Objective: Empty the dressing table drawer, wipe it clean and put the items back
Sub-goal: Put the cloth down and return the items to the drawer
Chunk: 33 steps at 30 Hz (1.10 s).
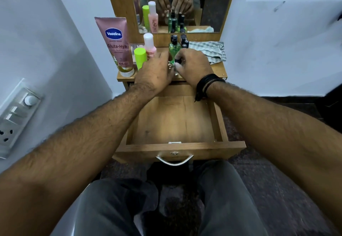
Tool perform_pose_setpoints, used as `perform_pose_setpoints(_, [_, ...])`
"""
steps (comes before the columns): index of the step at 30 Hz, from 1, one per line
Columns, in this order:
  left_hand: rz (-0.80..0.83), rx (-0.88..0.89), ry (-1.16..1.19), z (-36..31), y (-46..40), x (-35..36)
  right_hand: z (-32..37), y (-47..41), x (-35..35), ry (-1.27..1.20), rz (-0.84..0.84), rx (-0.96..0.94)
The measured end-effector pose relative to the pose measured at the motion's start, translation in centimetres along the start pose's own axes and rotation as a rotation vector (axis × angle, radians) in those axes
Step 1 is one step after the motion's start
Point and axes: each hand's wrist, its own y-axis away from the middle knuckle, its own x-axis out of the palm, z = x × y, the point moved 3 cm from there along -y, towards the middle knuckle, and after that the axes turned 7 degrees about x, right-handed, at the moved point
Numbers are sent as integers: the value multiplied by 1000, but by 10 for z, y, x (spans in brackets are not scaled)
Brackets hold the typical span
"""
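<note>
Both hands — left hand (pixel 156 71), right hand (pixel 192 65) — seemingly pinch small bottles above the bare, pulled-out wooden drawer (pixel 220 122).

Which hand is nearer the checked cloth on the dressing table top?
Right. The right hand is just left of the checked cloth, close beside it; the left hand is further left, beyond the green bottle.

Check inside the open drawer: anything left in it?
The drawer shows only a bare wooden floor with no items on it. Its back strip, under the tabletop, is covered by the left hand and right hand, so that part cannot be seen.
</note>
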Motion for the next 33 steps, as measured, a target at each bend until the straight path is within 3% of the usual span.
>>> perform_pose_setpoints(7, [140, 50, 103, -29, 18, 16, -33, 30, -22, 69, 168, 101])
perform_pose_setpoints(15, [272, -9, 134, -46, 26, 78, -83, 50, 10, 212, 297, 197])
perform_pose_setpoints(23, [274, -37, 155, -51, 14, 116, -105, 52, 31, 388, 199, 143])
perform_pose_setpoints(33, [289, -89, 166, -53, 4, 139, -122, 53, 44, 407, 200, 155])
